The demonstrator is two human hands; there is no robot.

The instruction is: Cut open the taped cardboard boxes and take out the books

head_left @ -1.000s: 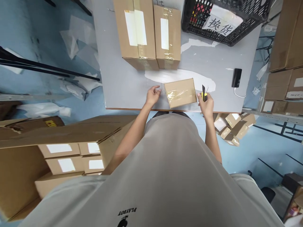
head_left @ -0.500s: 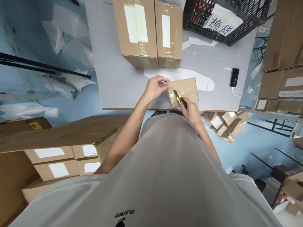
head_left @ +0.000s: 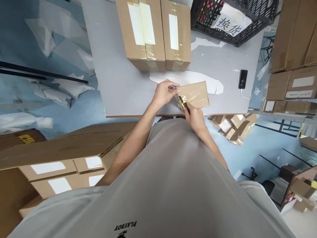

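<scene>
A small cardboard box (head_left: 198, 93) with clear tape across it lies near the front edge of the grey table (head_left: 123, 96). My left hand (head_left: 164, 92) pinches the box's left far corner between thumb and fingers. In my right hand (head_left: 195, 119) is a black and yellow utility knife (head_left: 185, 105), gripped by its handle. The knife's front end rests at the taped left end of the box, and its tip is too small to make out clearly. A white paper patch (head_left: 213, 82) lies just behind the box.
Two taped cartons (head_left: 146, 33) stand at the back of the table, beside a black plastic crate (head_left: 237, 36) with a handwritten sign. A black phone-like device (head_left: 243, 79) with a white cable lies on the right. Small boxes (head_left: 235, 127) are piled below the table's right edge.
My right hand and the knife have shifted left, toward the box's left end. My left hand keeps its grip on the corner. The whole view has moved slightly.
</scene>
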